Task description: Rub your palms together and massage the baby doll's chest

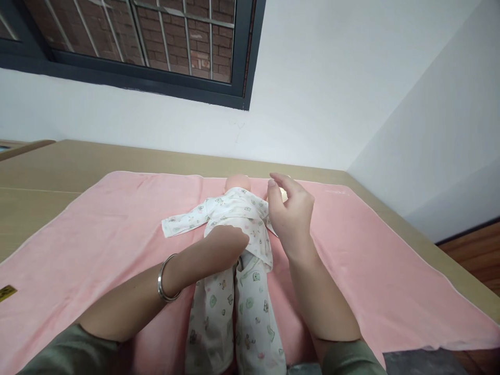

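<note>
A baby doll [237, 182] lies on its back on a pink blanket [128, 208], its head toward the wall. It wears a white printed pajama top [240, 203] and matching pajama pants [255, 302]. My left hand [228, 242] is curled over the doll's waist, near the top's hem. Its fingers point down and away, so what they grip is hidden. Beside the doll's shoulder, my right hand [292, 208] is raised with thumb and fingers curved apart. A pale yellow thing [283, 195] shows through that gap, partly covered; I cannot tell what it is.
The blanket covers much of a wooden table [94, 156] set against a white wall [304, 104]. A dark-framed window [246, 78] with bars is above. A yellow and black label [7, 292] lies at the left, and brown wood panelling [476, 255] stands at the right.
</note>
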{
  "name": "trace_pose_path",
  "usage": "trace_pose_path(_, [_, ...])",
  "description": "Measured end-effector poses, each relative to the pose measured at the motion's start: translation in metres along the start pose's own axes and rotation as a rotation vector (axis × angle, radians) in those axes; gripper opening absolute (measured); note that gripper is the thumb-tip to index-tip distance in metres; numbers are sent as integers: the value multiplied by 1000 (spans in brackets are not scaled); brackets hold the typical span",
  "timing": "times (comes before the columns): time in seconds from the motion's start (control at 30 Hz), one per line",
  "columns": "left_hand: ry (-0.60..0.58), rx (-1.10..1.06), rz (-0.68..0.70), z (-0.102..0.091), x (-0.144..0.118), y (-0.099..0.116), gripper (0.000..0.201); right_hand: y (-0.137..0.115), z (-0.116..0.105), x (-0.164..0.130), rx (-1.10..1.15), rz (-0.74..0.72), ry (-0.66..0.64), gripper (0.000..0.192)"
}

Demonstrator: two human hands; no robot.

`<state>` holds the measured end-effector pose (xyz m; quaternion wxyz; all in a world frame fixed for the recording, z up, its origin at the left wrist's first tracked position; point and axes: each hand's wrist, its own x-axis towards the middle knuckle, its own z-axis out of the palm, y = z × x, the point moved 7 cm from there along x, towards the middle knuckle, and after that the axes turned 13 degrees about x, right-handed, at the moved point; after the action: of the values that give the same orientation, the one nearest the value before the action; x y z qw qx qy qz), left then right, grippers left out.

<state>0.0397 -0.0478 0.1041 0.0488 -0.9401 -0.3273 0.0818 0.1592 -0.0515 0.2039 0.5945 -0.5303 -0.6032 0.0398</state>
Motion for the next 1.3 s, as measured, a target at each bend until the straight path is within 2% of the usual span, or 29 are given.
trace_pose_path(0.07, [4,0,27,-2,-4,3,20,0,0,0,3,8,-9,38])
trace_pose_path(0.2, [-87,24,85,0,-9,12,22,3,2,0,18,41,-24,38])
trace_pose_path(0.4, [-18,59,172,4,-13,25,28,5,2,0,36,46,-26,36])
trace_pose_path(0.67, [-21,77,271,16,-14,36,32,4,2,0,45,60,-31,35])
trace_pose_path(0.8, [-82,60,284,17,-15,40,29,6,1,2,79,67,-34,34])
trace_pose_path(0.9, [-114,38,308,10,-20,43,24,11,-11,10,108,84,1,34])
trace_pose_path(1.0, [-48,-73,444,-12,-32,52,19,21,-35,22,123,113,83,36])
trace_pose_path(1.07, [-20,-187,544,-28,-38,56,5,30,-51,31,118,137,128,38])
trace_pose_path(1.1, [-13,-253,559,-35,-37,55,7,36,-57,35,107,149,137,39])
trace_pose_path(1.17, [21,-414,501,-47,-26,46,21,49,-63,42,66,179,119,42])
trace_pose_path(1.3, [197,-916,167,-61,32,7,22,78,-48,52,-29,229,-58,49])
